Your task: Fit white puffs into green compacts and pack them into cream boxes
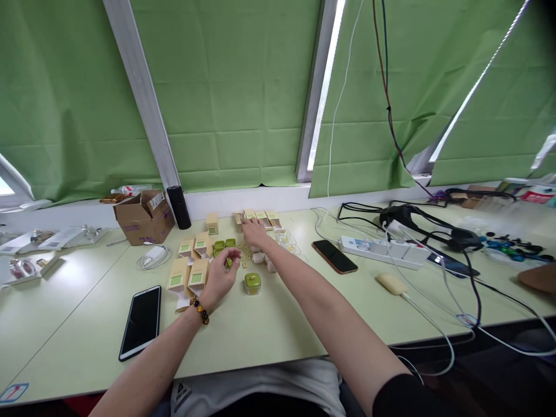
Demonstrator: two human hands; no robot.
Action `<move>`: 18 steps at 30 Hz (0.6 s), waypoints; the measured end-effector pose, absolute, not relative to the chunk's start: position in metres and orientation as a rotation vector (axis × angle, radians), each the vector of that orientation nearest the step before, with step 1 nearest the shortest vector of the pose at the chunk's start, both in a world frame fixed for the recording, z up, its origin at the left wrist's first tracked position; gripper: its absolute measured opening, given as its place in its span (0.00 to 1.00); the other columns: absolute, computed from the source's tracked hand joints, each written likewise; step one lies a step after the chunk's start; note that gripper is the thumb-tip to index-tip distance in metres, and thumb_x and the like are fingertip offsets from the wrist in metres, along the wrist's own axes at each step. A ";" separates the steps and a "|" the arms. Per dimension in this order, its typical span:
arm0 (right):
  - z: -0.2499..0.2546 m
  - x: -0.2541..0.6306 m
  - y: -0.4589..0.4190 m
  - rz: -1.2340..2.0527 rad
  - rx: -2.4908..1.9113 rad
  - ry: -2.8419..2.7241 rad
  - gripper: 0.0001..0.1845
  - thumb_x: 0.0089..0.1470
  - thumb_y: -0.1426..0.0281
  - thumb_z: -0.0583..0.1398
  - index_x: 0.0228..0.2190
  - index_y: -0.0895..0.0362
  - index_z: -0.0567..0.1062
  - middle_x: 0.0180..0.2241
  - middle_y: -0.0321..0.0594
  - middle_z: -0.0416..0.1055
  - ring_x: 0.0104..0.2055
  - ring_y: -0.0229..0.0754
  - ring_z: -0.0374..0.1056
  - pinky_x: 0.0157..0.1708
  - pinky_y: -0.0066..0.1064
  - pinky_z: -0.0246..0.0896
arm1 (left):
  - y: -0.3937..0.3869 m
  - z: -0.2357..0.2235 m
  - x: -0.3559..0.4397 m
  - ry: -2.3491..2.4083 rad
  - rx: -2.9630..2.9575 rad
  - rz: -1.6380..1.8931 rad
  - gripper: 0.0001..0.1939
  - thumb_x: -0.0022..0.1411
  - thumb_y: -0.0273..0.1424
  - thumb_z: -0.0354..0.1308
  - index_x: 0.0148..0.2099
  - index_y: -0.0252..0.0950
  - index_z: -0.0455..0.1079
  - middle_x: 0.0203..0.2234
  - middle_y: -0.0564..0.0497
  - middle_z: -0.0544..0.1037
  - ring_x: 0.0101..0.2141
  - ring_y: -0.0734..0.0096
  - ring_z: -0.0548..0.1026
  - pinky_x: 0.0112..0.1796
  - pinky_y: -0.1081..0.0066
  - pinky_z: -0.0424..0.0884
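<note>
My left hand (222, 277), with a beaded bracelet at the wrist, is closed around a small green lid (229, 263). Farther back, my right hand (255, 233) reaches over the row of small tan boxes (261, 216), fingers stretched out at their front; whether it grips one is unclear. Between my forearms stands a clear square jar with a green lid (252, 282). More green lids (225, 244) lie just beyond my left hand. White cylindrical pieces (259, 257) and clear jars (287, 242) are beside my right forearm. Open tan boxes (198, 277) with green labels stand left of my left hand.
Left of me lie a white-framed phone (141, 322) and a coiled white cable (154, 256). Behind them stand a cardboard carton (145, 219) and a black cylinder (179, 207). To the right are another phone (334, 256), a power strip (382, 252), a beige mouse-shaped device (391, 284) and tangled cables.
</note>
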State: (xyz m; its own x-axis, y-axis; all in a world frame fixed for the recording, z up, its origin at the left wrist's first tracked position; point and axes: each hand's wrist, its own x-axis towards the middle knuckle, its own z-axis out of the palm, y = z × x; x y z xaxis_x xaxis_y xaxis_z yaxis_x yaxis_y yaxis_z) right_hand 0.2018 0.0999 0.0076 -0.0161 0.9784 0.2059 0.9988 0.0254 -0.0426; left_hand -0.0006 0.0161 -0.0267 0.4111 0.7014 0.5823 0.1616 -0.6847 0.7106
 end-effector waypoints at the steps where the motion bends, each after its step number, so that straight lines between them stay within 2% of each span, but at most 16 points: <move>1: 0.010 0.203 0.094 -0.200 -2.037 -2.089 0.22 0.63 0.80 0.53 0.55 0.59 0.76 0.67 0.53 0.64 0.66 0.56 0.61 0.64 0.48 0.54 | 0.018 -0.028 0.000 0.727 2.054 1.273 0.09 0.69 0.33 0.55 0.48 0.37 0.71 0.41 0.46 0.80 0.40 0.64 0.76 0.41 0.64 0.71; 4: 0.014 0.203 0.068 -0.253 -1.930 -2.038 0.24 0.70 0.77 0.46 0.63 0.60 0.67 0.70 0.54 0.56 0.63 0.50 0.65 0.60 0.41 0.61 | 0.023 -0.031 0.000 0.692 1.857 1.304 0.14 0.70 0.37 0.57 0.54 0.38 0.68 0.42 0.45 0.80 0.44 0.63 0.77 0.44 0.63 0.72; 6: 0.014 0.202 0.044 -0.274 -1.732 -1.995 0.24 0.73 0.75 0.44 0.64 0.61 0.64 0.70 0.54 0.57 0.62 0.47 0.67 0.57 0.37 0.66 | 0.026 -0.032 0.000 0.682 1.729 1.294 0.18 0.71 0.41 0.58 0.57 0.39 0.64 0.44 0.45 0.80 0.46 0.62 0.78 0.45 0.63 0.73; 9: 0.008 0.199 0.001 -0.355 -1.417 -1.963 0.24 0.72 0.73 0.45 0.65 0.59 0.63 0.68 0.53 0.61 0.63 0.49 0.67 0.53 0.40 0.71 | 0.030 -0.030 0.002 0.658 1.555 1.267 0.25 0.71 0.49 0.57 0.61 0.42 0.58 0.48 0.43 0.79 0.49 0.61 0.78 0.43 0.63 0.75; 12: 0.000 0.195 -0.040 -0.500 -1.230 -2.034 0.25 0.70 0.75 0.48 0.65 0.56 0.64 0.63 0.54 0.67 0.59 0.53 0.70 0.49 0.46 0.74 | 0.031 -0.025 0.005 0.551 1.375 1.261 0.30 0.71 0.54 0.54 0.65 0.46 0.50 0.54 0.42 0.77 0.52 0.60 0.78 0.45 0.61 0.77; 14: -0.007 0.194 -0.058 -0.589 -1.084 -2.116 0.24 0.68 0.75 0.51 0.62 0.56 0.67 0.59 0.54 0.71 0.57 0.55 0.71 0.47 0.48 0.74 | 0.031 -0.022 0.007 0.464 1.299 1.277 0.30 0.72 0.55 0.52 0.65 0.48 0.47 0.57 0.42 0.75 0.53 0.60 0.78 0.47 0.60 0.78; 18: -0.016 0.194 -0.071 -0.664 -0.889 -2.146 0.21 0.66 0.75 0.52 0.59 0.57 0.70 0.55 0.54 0.75 0.54 0.56 0.72 0.43 0.48 0.74 | 0.028 -0.022 0.008 0.362 1.316 1.338 0.29 0.73 0.53 0.52 0.66 0.51 0.46 0.61 0.44 0.73 0.55 0.60 0.77 0.49 0.58 0.78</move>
